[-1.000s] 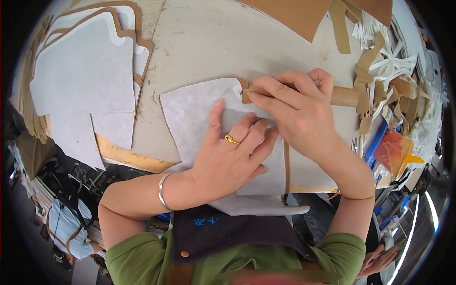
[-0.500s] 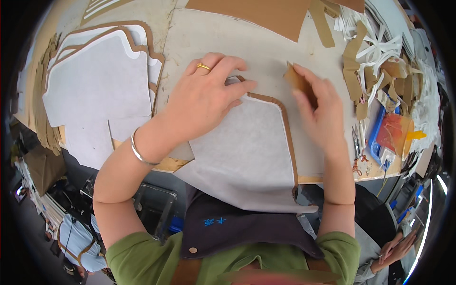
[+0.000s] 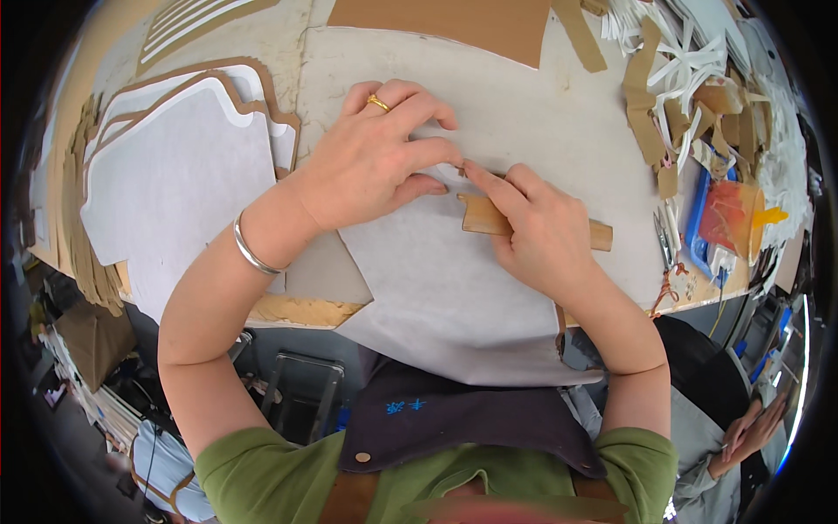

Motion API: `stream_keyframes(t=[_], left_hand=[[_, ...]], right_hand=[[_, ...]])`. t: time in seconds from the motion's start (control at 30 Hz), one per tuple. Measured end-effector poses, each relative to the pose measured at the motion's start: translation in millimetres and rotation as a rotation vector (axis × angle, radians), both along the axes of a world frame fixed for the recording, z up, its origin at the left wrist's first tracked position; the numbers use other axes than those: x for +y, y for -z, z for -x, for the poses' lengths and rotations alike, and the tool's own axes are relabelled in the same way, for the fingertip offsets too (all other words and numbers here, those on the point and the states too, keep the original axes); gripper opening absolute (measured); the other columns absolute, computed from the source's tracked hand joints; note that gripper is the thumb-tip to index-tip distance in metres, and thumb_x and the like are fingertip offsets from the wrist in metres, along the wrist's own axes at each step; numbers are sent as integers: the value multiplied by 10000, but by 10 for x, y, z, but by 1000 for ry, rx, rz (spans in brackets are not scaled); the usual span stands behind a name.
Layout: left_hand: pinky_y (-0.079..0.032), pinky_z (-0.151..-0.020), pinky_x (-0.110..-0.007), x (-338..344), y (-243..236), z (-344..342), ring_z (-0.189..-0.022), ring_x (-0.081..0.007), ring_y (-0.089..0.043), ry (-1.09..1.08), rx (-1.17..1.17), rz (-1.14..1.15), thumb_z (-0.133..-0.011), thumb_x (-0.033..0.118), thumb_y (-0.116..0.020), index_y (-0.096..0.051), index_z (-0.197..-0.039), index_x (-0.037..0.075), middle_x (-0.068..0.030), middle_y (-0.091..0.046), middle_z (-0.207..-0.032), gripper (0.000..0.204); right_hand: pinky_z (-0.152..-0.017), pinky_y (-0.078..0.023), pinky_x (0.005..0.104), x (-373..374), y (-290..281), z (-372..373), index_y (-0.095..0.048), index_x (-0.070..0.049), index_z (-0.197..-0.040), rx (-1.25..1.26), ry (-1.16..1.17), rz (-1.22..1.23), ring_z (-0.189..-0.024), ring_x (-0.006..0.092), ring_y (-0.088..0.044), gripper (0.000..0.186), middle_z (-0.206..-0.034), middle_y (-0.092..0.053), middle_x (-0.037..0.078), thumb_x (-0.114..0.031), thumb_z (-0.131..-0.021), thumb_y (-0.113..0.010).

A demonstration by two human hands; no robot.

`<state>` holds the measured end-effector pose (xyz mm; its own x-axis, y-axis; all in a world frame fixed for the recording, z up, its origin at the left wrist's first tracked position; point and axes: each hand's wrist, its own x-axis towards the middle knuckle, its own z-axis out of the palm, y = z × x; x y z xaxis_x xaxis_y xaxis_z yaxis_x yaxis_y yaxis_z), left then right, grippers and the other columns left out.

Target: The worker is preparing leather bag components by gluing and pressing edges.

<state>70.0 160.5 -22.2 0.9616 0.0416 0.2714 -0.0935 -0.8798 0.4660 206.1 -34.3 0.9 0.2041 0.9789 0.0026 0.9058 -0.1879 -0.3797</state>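
A pale grey sheet with a brown edge point(image 3: 419, 279) lies beneath my hands and hangs over the table's front. My left hand point(image 3: 375, 157) arches over its top edge, fingers bent and apart, index and thumb tips resting there. My right hand point(image 3: 541, 227) is closed around a flat wooden tool point(image 3: 480, 217), its index finger stretched to the edge beside my left index finger. The finger contact partly hides that edge.
Stacked white, brown-bordered pieces point(image 3: 175, 166) lie left. A brown sheet point(image 3: 436, 31) lies at the back. Scraps point(image 3: 646, 105), scissors point(image 3: 665, 240) and a blue tray point(image 3: 698, 210) sit right. Other people point(image 3: 733, 445) point(image 3: 166, 472) are at the lower corners.
My left hand moved up and left from the sheet's middle to its top edge. My right hand lifted away rightward with the tool, then came back beside the left fingers, lower than before.
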Motion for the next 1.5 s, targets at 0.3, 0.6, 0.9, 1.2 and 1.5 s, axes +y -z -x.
stream_keyframes(t=[0.3, 0.6, 0.9, 1.2, 1.5], left_hand=[[-344, -981, -445, 8, 7, -4, -1136, -231, -503, 49, -11, -96, -648, 224, -830, -685, -1021, 192, 15, -573, -1161, 401], [-335, -976, -433, 48, 56, 18, -1143, -234, -497, 8, -21, -45, -646, 259, -828, -671, -1107, 190, 11, -576, -1178, 492], [-349, -953, -426, 56, 27, -25, -1134, -250, -495, -61, 22, 34, -649, 245, -846, -636, -1104, 175, 1, -562, -1191, 506], [-349, -961, -430, -22, 6, 21, -1143, -252, -494, -110, 72, -5, -686, 230, -832, -628, -1149, 174, 0, -553, -1213, 509], [-351, -1003, -465, -359, -41, 1, -1185, -219, -487, -81, -53, -231, -730, 79, -717, -703, -1080, 161, 4, -565, -1227, 360]], right_hand=[[-532, -497, 349, -78, 8, 38, -679, -190, -1205, -59, 93, -16, -673, 205, -619, 573, -846, -544, 11, -71, -646, -718], [-488, -488, 336, 60, -3, 47, -704, -189, -1171, -133, -9, -22, -648, 194, -614, 520, -807, -556, 1, -46, -671, -696], [-470, -476, 337, 108, 12, 81, -705, -188, -1166, -87, 47, -31, -608, 180, -605, 468, -761, -551, -9, -56, -718, -668], [-522, -490, 312, 32, 36, 140, -693, -188, -1185, -198, -64, -49, -689, 170, -622, 447, -841, -564, 1, -81, -752, -671], [-561, -511, 348, -124, 7, -87, -705, -237, -1147, -122, 94, -9, -699, 208, -636, 479, -850, -577, 12, -113, -687, -751]])
